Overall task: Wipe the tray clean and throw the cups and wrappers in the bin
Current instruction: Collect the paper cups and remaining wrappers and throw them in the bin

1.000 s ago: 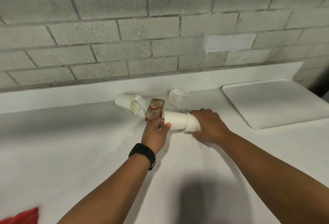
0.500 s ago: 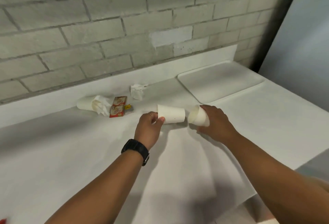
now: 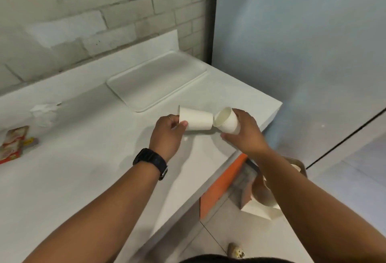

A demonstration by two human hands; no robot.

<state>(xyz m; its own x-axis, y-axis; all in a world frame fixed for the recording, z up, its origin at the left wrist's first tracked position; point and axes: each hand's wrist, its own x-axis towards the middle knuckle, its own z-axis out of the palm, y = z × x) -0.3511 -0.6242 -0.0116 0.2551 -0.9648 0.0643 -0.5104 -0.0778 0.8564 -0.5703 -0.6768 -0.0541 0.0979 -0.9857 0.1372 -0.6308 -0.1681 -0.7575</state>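
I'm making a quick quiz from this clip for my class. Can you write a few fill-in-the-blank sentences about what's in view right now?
1. Each hand holds one white paper ____.
2. The left hand wears a black ____ at the wrist.
3. The white tray on the counter carries ____.
4. The right hand's cup turns its ____ end toward the left cup.

Missing words: cup; watch; nothing; open

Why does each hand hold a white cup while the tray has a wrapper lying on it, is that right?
Not quite. In the head view the tray has nothing on it; the wrapper lies on the counter. The left hand and right hand do each hold a white cup.
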